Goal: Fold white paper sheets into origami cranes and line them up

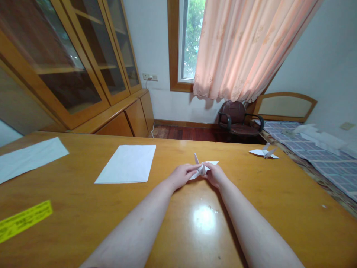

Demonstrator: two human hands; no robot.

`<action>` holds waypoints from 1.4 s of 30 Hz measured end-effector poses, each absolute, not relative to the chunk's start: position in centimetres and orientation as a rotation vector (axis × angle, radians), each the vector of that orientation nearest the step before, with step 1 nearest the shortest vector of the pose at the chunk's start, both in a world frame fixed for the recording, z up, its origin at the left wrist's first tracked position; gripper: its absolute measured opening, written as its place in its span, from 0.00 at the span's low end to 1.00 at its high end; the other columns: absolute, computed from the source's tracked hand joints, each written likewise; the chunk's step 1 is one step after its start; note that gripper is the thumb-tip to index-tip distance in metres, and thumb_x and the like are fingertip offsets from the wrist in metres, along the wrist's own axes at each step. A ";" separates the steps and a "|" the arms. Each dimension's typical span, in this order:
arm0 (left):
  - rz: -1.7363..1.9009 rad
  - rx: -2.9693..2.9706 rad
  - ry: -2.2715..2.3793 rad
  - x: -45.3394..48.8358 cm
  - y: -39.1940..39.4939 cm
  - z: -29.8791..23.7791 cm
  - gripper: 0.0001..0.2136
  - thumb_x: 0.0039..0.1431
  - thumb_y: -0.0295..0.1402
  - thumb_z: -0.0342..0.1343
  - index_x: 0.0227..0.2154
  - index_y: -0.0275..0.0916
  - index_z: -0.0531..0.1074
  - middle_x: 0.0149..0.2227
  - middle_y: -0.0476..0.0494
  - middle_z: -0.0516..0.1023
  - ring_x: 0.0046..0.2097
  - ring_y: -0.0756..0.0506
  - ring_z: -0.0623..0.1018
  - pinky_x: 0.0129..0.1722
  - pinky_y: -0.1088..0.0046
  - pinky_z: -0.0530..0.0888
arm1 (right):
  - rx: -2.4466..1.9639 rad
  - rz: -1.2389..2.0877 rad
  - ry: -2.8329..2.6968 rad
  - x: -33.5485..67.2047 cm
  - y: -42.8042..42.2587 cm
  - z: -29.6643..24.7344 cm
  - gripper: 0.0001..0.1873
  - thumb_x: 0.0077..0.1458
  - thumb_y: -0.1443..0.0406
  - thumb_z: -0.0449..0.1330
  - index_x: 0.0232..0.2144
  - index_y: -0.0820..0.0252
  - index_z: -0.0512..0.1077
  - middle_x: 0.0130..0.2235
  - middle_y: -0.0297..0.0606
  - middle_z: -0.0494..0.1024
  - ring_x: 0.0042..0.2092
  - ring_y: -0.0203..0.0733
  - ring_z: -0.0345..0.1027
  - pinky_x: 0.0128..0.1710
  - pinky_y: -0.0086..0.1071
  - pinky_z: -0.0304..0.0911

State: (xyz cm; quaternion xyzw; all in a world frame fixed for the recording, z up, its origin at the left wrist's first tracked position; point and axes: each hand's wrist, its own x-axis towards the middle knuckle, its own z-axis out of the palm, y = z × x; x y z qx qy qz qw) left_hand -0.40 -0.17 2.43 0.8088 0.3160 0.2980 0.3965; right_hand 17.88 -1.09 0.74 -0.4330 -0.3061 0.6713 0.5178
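1. Apparently, shaping is in hand: the crane (pixel 203 170) sits between both hands, on or just above the desk (pixel 178 230); I can't tell which.
2. Right hand (pixel 215 175) pinches it; left hand (pixel 182 175) touches it, grip unclear.
3. Next probably calls for light fingers, body held steady.

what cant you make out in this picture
All in the head view:
Folded white paper: partly covered by the left hand and right hand, so its full shape is hidden.
Yellow label: print too blurred to read; left end cut off by the picture's edge.
Far-left paper sheet: cut off by the left edge.
White items on the bed: too blurred to identify.
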 end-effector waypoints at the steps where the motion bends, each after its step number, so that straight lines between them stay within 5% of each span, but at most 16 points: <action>1: 0.739 2.073 0.816 -0.4 -0.1 2.4 0.18 0.58 0.33 0.48 0.52 0.47 0.67 0.46 0.46 0.75 0.44 0.45 0.73 0.47 0.69 0.66 | -1.043 1.613 -0.733 17.9 -1.1 0.7 0.08 0.39 0.62 0.63 0.22 0.62 0.72 0.22 0.34 0.73 0.26 0.35 0.65 0.22 0.26 0.60; 18: 0.690 2.237 0.858 -0.5 -0.2 2.4 0.18 0.60 0.37 0.46 0.54 0.51 0.64 0.40 0.47 0.76 0.39 0.47 0.73 0.41 0.74 0.65 | -1.055 1.622 -0.705 18.0 -1.1 0.8 0.07 0.40 0.63 0.62 0.22 0.62 0.71 0.21 0.34 0.72 0.24 0.35 0.63 0.22 0.26 0.59; 27: 0.687 2.181 0.916 -0.4 -0.3 2.4 0.15 0.57 0.38 0.50 0.48 0.51 0.71 0.34 0.47 0.76 0.37 0.47 0.73 0.39 0.74 0.66 | -1.022 1.603 -0.701 17.9 -0.7 0.2 0.07 0.40 0.64 0.62 0.20 0.61 0.69 0.20 0.32 0.71 0.22 0.34 0.62 0.20 0.27 0.57; 42: 0.953 1.899 0.942 -0.3 -0.3 2.3 0.16 0.59 0.34 0.48 0.49 0.41 0.70 0.48 0.44 0.74 0.48 0.45 0.73 0.50 0.69 0.66 | -1.078 1.410 -0.754 17.8 -0.7 0.3 0.18 0.46 0.52 0.60 0.32 0.60 0.71 0.30 0.39 0.76 0.28 0.40 0.69 0.23 0.32 0.67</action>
